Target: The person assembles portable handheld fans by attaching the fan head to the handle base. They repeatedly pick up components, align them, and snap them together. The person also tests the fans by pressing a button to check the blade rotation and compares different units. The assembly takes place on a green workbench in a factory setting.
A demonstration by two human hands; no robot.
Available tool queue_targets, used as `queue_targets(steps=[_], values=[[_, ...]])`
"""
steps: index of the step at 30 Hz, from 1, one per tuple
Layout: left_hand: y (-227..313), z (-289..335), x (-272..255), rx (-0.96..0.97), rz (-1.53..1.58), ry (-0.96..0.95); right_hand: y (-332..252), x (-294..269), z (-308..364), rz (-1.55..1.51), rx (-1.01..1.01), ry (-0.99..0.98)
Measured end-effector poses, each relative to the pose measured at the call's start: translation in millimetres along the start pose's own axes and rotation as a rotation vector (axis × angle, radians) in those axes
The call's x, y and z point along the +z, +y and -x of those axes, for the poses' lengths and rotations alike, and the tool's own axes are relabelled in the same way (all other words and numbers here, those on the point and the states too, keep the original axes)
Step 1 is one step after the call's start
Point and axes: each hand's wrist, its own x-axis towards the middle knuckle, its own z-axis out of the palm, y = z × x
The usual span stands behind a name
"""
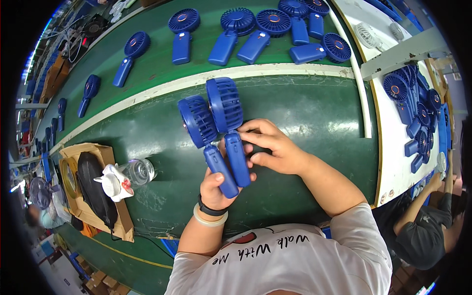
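Note:
Two blue handheld fans are held upright side by side above the green work table. My left hand (216,188) is closed round both handles, its thumb lying across the left fan (220,169). The right fan (238,160) stands slightly higher, with its round caged head tipped sideways. From the right, my right hand (275,146) has its fingers bent against the upper handle of that right fan. A dark patch shows between its thumb and fingers; I cannot make out whether it is shadow or a thing.
Beyond a pale rail, a green belt (162,73) carries several blue fans. At left lie an open cardboard box (125,216) with a black case (96,189) and a clear bottle (140,172) with a white top. More fans pile on a white table (393,147) at right, beside another person (425,236).

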Motion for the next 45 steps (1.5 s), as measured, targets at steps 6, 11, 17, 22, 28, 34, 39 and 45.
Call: queue_targets(steps=[6,11,17,22,28,34,39,45], values=[[-2.4,2.7,-2.2,-0.019,0.059,-0.059,6.4,4.2,1.9,-0.238,0.029,-0.005],[-3.0,1.9,-0.9,0.011,-0.026,-0.02,2.6,3.2,2.0,-0.253,0.052,0.03],[-3.3,-0.1,-2.7,0.016,0.109,0.011,-1.1,9.1,-0.2,-0.268,0.376,0.252],[-0.7,-1.1,-10.3,-0.01,0.321,-0.042,11.8,-14.6,-43.1,0.158,0.298,0.21],[-4.7,0.1,-12.9,0.003,0.359,-0.041,42.4,-43.1,-134.6,1.106,0.207,0.315],[-5.9,1.5,-13.5,0.024,0.362,-0.013,65.9,-22.0,-169.2,1.236,0.294,0.221],[-5.8,2.0,-12.5,0.013,0.282,0.001,86.7,-36.1,-160.4,0.699,0.211,0.476],[-1.8,4.1,-17.8,0.077,0.387,-0.022,10.5,-30.8,-78.6,-0.826,0.319,0.352]])
